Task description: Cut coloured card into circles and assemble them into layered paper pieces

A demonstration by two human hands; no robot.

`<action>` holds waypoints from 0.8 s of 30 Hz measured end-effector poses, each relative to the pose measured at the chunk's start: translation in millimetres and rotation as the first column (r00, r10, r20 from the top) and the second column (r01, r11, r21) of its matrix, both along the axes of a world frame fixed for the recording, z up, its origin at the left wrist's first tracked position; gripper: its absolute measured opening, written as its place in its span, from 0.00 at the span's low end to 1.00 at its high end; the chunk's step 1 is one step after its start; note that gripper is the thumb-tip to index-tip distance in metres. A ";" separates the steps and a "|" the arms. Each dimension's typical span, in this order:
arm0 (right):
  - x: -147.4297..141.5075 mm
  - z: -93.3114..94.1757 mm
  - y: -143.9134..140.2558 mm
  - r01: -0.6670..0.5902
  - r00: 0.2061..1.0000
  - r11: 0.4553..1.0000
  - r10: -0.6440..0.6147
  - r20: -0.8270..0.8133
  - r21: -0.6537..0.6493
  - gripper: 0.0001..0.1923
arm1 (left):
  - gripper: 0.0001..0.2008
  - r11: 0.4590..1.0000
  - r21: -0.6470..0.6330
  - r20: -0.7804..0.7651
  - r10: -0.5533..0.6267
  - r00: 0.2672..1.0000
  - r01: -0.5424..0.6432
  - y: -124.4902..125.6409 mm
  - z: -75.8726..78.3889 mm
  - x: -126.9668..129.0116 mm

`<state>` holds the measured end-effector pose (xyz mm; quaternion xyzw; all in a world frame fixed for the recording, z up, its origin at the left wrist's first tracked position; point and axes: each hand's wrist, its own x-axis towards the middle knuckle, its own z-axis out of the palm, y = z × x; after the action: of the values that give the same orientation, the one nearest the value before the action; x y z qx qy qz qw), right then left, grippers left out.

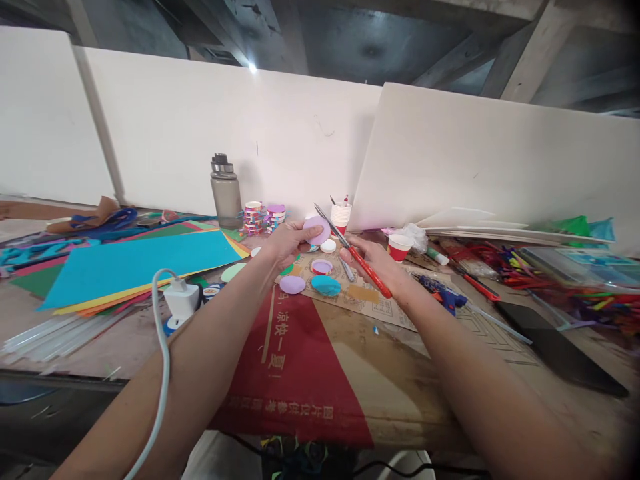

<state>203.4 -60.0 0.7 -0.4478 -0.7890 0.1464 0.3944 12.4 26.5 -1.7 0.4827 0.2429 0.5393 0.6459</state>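
My left hand [289,243] pinches a round lilac paper disc [318,231] by its edge. In my right hand [371,256] are scissors with red handles [364,265], their blades pointing up beside the disc; whether the blades touch it I cannot tell. Below the hands lie a lilac disc [293,285], a blue disc [326,286] and a small cut cup ring with a purple inside [321,267]. A white round piece [328,246] rests just past them. Part of a green piece [287,269] shows beside my left wrist.
Coloured paper sheets [145,257] and a white charger with cable [183,298] lie left. Behind stand a bottle [225,193], decorated cup stacks [253,218] and paper cups [341,217]. Another cup [399,247], a blue glue gun [443,293] and a black tablet-like slab [560,347] are right.
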 end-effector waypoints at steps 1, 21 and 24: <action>1.0 0.0 0.1 0.005 1.000 1.000 -0.005 0.012 0.004 0.18 | 0.16 1.000 0.006 -0.021 -0.017 1.000 0.017 0.7 0.1 -1.1; -7.8 -4.2 5.9 -0.015 0.838 1.000 -0.002 -0.546 -0.028 0.31 | 0.05 0.873 0.453 -0.469 0.060 0.881 0.182 -21.0 4.6 6.6; -8.9 -7.3 7.0 0.008 0.883 1.000 -0.005 -0.470 0.003 0.27 | 0.04 0.859 0.464 -0.528 0.070 0.847 0.218 -26.1 7.6 9.7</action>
<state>194.5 -53.0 -6.6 -0.4008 -0.6688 0.2472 0.5753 22.1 0.5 5.9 0.7733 0.2406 0.4042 0.4251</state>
